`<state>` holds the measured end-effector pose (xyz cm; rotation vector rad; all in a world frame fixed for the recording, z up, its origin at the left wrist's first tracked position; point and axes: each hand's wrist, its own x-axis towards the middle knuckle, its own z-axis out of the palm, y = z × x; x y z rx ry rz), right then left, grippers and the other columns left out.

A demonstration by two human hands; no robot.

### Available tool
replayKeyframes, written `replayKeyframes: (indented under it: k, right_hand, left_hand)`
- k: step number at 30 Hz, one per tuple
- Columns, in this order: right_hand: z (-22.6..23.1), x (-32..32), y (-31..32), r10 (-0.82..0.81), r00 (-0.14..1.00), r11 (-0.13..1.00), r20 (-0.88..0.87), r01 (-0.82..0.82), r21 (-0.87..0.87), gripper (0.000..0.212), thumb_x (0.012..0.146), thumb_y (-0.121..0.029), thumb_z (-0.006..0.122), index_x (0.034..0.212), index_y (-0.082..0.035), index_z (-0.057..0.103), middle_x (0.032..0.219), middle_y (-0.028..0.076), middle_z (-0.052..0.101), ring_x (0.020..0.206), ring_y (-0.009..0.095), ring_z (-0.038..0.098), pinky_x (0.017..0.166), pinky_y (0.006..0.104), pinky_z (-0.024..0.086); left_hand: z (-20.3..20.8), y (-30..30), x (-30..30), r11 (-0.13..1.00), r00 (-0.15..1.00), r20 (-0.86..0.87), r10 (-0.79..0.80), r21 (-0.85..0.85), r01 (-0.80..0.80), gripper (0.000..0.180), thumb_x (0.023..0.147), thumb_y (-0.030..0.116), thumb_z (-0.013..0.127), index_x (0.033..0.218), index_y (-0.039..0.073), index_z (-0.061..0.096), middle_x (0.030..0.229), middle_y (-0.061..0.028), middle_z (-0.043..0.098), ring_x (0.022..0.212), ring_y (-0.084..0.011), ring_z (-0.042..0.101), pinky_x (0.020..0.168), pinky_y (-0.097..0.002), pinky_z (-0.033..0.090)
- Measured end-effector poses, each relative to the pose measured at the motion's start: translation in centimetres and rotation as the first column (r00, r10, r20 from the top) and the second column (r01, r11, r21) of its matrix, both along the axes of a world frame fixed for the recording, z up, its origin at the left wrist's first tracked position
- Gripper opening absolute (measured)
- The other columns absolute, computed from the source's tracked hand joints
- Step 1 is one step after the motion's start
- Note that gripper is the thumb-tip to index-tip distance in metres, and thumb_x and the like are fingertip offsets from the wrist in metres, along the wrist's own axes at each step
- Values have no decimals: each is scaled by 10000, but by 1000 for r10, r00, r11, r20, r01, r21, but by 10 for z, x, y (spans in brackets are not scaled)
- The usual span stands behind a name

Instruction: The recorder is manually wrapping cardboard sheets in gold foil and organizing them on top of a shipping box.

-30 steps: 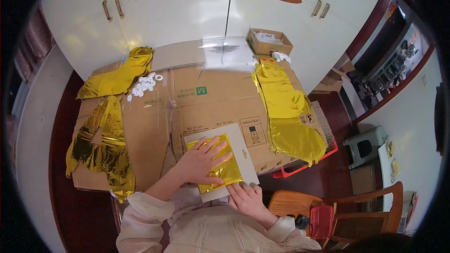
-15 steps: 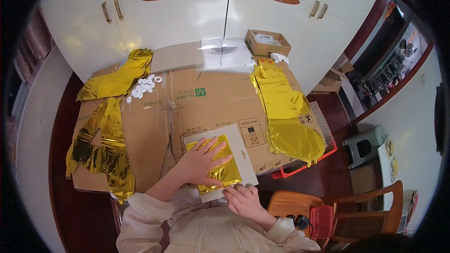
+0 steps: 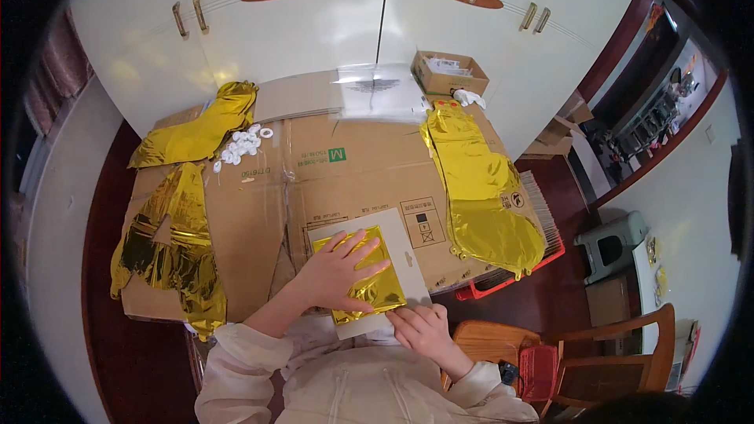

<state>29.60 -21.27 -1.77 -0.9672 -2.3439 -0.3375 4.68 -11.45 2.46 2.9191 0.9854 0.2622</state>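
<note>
My left hand (image 3: 338, 273) lies flat with spread fingers on a folded gold foil balloon (image 3: 383, 289), pressing it against a white card (image 3: 402, 247) with a hang hole. My right hand (image 3: 422, 328) is closed at the card's near edge, by the foil's lower right corner; its fingertips are partly hidden. Other gold foil balloons lie flat on the cardboard: a long one (image 3: 487, 204) on the right, a curved one (image 3: 200, 132) at the far left, and a triangular-holed one (image 3: 174, 243) at the near left.
Flattened cardboard (image 3: 361, 165) covers the work surface. White rings (image 3: 239, 144) lie in a pile at the left, and clear plastic bags (image 3: 381, 94) lie at the back. A small carton (image 3: 449, 72) stands at the back right. A wooden chair (image 3: 620, 353) is at the near right.
My right hand has slid a little to the right along the card's near edge. My left hand stays on the foil, and the card has hardly moved.
</note>
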Motion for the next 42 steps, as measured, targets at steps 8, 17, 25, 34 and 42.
replayKeyframes:
  k: [8, 17, 25, 34, 42]
  right_hand:
    - [9, 0, 6, -4, 999, 1000, -43, 3, -26, 331, 748, -211, 710, 1077, -186, 694, 1025, -54, 615, 904, 129, 549, 831, 350, 362]
    - [31, -15, 22, 135, 991, 961, -5, -132, -243, 359, 807, -298, 726, 1117, -132, 655, 1138, 36, 630, 1127, 221, 580, 961, 408, 423]
    - [45, -65, 16, 193, 978, 916, 74, -153, -370, 522, 870, -416, 626, 1284, -101, 582, 1325, 148, 549, 1276, 362, 472, 1089, 515, 338]
    - [28, -84, 14, 56, 985, 951, 165, -3, -310, 565, 849, -390, 640, 1326, -100, 546, 1360, 158, 524, 1280, 383, 472, 1067, 572, 344]
    - [48, -68, 23, -106, 891, 838, -441, -158, -522, 363, 894, -91, 585, 1254, -44, 595, 1086, 153, 667, 1001, 270, 664, 879, 399, 514]
  left_hand:
    - [0, 0, -1, 1000, 1000, -13, -11, 8, 11, 838, 795, 758, 522, 1465, 264, 424, 1504, -139, 389, 1412, -356, 306, 1160, -518, 208]
    - [-2, 0, -2, 1000, 1000, -8, -12, 16, 13, 759, 896, 670, 472, 1484, 197, 390, 1511, -158, 376, 1417, -360, 310, 1166, -517, 200]
    - [4, 7, -12, 985, 934, 339, 113, -162, -61, 647, 959, 418, 517, 1432, -2, 382, 1472, -207, 402, 1394, -370, 345, 1160, -483, 243]
    - [11, -31, -49, 930, 852, 376, 363, -196, -310, 526, 879, 238, 647, 1335, 23, 499, 1373, -191, 501, 1242, -375, 499, 1050, -445, 408]
    - [16, -53, -52, 888, 714, 529, 458, -234, -397, 521, 845, 186, 678, 1311, 16, 520, 1371, -199, 503, 1251, -381, 494, 1048, -451, 408]
